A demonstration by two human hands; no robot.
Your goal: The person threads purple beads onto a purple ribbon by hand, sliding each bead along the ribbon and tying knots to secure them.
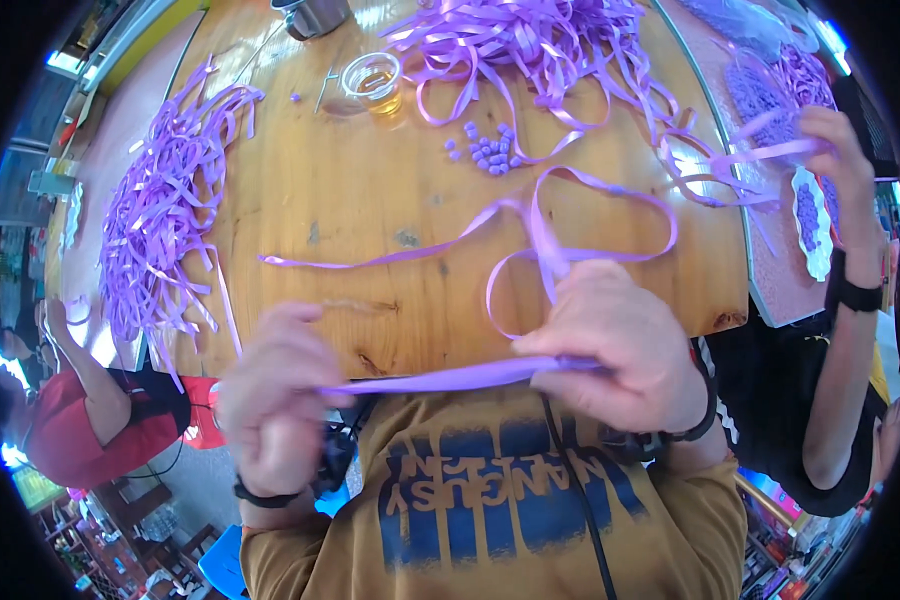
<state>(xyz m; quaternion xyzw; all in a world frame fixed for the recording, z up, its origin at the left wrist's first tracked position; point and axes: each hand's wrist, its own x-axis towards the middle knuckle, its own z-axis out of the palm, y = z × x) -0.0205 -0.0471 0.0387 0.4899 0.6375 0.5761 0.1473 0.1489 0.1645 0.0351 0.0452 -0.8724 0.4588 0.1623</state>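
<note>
A purple ribbon (450,378) stretches nearly straight between my two hands, just over the table's near edge. My left hand (280,395), smeared by motion, pinches the ribbon's left end. My right hand (620,345) grips the same stretch between thumb and fingers. More ribbon rises from behind its knuckles and lies in loose loops (675,225) on the wooden table (320,260). One thin tail (370,262) runs off to the left. What sits inside my right fist is hidden.
Piles of purple ribbon lie at the left (165,210) and far side (540,45). Small purple beads (492,152) sit near a plastic cup (372,82) of amber liquid and a metal mug (312,16). At right, a co-worker's hand (838,150) holds ribbon; another person sits left.
</note>
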